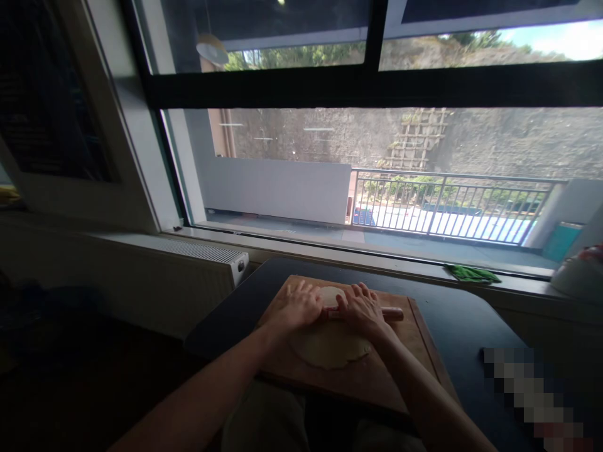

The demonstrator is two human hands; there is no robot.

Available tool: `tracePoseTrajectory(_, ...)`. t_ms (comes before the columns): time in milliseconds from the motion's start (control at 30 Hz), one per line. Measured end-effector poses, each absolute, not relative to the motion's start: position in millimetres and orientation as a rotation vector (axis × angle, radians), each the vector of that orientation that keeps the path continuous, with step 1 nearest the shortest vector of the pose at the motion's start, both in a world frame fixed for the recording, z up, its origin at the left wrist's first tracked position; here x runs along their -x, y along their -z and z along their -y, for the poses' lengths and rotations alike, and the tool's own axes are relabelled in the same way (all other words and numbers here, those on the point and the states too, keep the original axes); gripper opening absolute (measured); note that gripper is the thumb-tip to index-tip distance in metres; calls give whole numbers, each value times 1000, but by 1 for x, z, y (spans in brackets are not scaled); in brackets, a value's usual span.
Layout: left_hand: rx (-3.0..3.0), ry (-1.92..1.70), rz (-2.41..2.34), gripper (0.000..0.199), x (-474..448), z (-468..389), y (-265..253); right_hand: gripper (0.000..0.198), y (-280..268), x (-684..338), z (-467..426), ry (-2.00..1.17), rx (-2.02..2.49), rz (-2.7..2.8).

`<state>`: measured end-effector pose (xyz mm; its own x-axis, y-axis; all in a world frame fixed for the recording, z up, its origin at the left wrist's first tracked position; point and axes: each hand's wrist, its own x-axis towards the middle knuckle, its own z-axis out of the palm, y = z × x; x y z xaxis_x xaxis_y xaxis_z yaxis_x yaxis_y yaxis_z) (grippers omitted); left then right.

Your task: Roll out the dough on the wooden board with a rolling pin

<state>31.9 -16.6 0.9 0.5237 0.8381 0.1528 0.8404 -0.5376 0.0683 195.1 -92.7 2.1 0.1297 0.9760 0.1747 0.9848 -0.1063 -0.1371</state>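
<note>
Left hand [299, 304] and right hand [363, 307] are both lying open over the rolling pin [394, 313], fingers stretched forward, pin's end poking out right of the grip. Flattened dough [330, 348] is right under it, mostly on the near side, on a wooden board [421, 336]. Dark table [459, 314] around that. Beyond the grip, off right: green cloth [472, 274], then railing [445, 204] outside.

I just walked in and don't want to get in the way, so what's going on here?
A person has both hands palm-down over a rolling pin, the left hand toward one end and the right hand nearer the other. The pin lies across a flat, uneven-edged sheet of dough. The dough is on a wooden board, which rests on a dark table by the window.
</note>
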Motion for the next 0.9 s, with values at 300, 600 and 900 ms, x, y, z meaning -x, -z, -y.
tracePoseTrajectory(300,2726,433,1303,50,-12,64,7,51,15,-193,139,163,2059,1967)
tracePoseTrajectory(600,2666,251,1636,48,-55,-45,-7,49,-16,-215,32,-106,2238,1933)
tracePoseTrajectory(900,2797,246,1451,48,-28,23,-2,53,7,-195,110,122,2101,1938)
